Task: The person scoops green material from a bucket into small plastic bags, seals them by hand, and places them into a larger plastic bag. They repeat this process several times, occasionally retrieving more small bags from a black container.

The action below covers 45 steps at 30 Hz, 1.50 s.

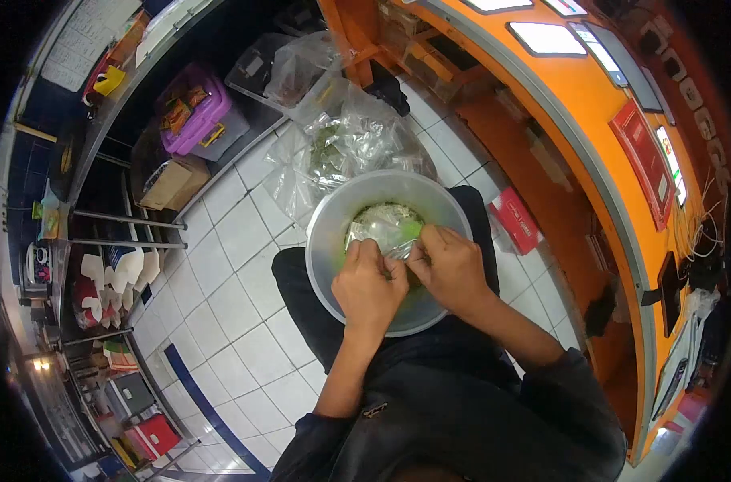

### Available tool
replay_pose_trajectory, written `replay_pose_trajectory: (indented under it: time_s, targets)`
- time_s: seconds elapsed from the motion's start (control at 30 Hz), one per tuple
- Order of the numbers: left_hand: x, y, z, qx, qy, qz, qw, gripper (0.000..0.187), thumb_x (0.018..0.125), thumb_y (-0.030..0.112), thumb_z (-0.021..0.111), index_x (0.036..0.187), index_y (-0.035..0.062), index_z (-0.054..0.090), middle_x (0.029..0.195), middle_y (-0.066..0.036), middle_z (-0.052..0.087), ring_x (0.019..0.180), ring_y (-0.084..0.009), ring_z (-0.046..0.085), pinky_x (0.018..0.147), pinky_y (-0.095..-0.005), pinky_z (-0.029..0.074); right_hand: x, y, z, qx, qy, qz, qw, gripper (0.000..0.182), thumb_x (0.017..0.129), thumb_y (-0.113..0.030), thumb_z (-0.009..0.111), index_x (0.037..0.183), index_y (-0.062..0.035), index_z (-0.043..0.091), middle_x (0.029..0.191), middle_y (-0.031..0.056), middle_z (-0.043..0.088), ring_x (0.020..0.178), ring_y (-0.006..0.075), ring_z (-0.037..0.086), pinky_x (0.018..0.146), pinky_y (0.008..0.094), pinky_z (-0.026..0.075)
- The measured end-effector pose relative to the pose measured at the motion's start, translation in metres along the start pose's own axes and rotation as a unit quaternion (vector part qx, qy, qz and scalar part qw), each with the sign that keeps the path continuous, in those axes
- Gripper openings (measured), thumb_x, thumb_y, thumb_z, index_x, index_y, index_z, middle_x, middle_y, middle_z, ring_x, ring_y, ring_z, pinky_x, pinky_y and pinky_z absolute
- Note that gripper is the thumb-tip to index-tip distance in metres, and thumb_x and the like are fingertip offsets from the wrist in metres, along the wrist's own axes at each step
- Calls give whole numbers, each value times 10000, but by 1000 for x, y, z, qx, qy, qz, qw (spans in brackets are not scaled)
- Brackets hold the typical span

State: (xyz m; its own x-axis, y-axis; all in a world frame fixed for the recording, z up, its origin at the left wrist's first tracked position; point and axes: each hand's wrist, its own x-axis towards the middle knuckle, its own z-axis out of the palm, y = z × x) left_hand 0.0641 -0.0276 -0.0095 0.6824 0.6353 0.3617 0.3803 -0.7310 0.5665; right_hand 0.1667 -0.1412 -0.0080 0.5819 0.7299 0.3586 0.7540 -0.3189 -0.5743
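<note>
A large pale plastic bucket (pixel 331 229) stands between my knees with some green, wet-looking contents low inside. Over its mouth I have a small clear plastic bag (pixel 379 229), pinched near its edge. The fingertips of my left hand (pixel 371 285) are closed on the bag's left side, and those of my right hand (pixel 450 269) on its right side, close together. A bright green piece (pixel 411 231) shows just beyond my right fingertips, partly hidden by them. The bag's lower part is masked by my fingers.
Beyond the bucket lies a big clear plastic sack (pixel 365 145) holding leafy greens and smaller bags. A red box (pixel 514 221) sits on the white tiles to the right, beside the orange counter (pixel 578 96). A purple-lidded bin (pixel 198 112) stands at the back left.
</note>
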Motion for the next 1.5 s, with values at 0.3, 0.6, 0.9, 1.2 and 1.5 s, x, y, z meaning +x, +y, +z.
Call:
replay_pose_trajectory:
  time_s: [0.3, 0.6, 0.9, 1.2, 1.5]
  targets:
    - [11, 10, -18, -130, 3, 13, 991, 227, 692, -27, 666, 833, 8, 491, 768, -133, 485, 669, -358, 543, 560, -431, 425, -4, -21, -11, -48, -80, -58, 994, 284, 883, -160, 656, 1151, -76, 697, 1067, 90, 666, 1015, 333, 680, 690, 445, 578]
    - [7, -22, -28, -26, 19, 61, 998, 208, 686, -60, 611, 857, 15, 518, 807, -143, 494, 684, -301, 556, 580, -379, 460, -2, 11, 30, 31, -154, 64, 986, 177, 941, -109, 605, 988, 23, 714, 967, 248, 697, 828, 428, 713, 747, 489, 593]
    - [-15, -79, -45, -207, 146, -85, 964, 76, 855, -44, 581, 919, -7, 566, 886, -91, 566, 672, -158, 539, 594, -274, 441, 56, 37, 63, -160, -217, -20, 963, 85, 869, -61, 628, 869, -39, 710, 873, 185, 725, 805, 371, 740, 707, 481, 594]
    - [-32, -87, -56, -221, 134, -82, 963, 80, 883, -64, 556, 947, -23, 583, 914, -116, 589, 763, -185, 586, 683, -271, 488, 44, 57, 152, -345, -394, -178, 833, 141, 799, -116, 737, 938, -94, 741, 908, 123, 758, 835, 275, 764, 708, 398, 605]
    - [-26, -99, -64, -175, 110, 50, 977, 294, 772, -1, 721, 1053, 14, 636, 1018, -147, 638, 859, -314, 644, 743, -384, 523, 65, 37, 117, -239, -395, -81, 883, 120, 823, -131, 732, 870, -22, 712, 842, 151, 750, 778, 277, 748, 687, 397, 577]
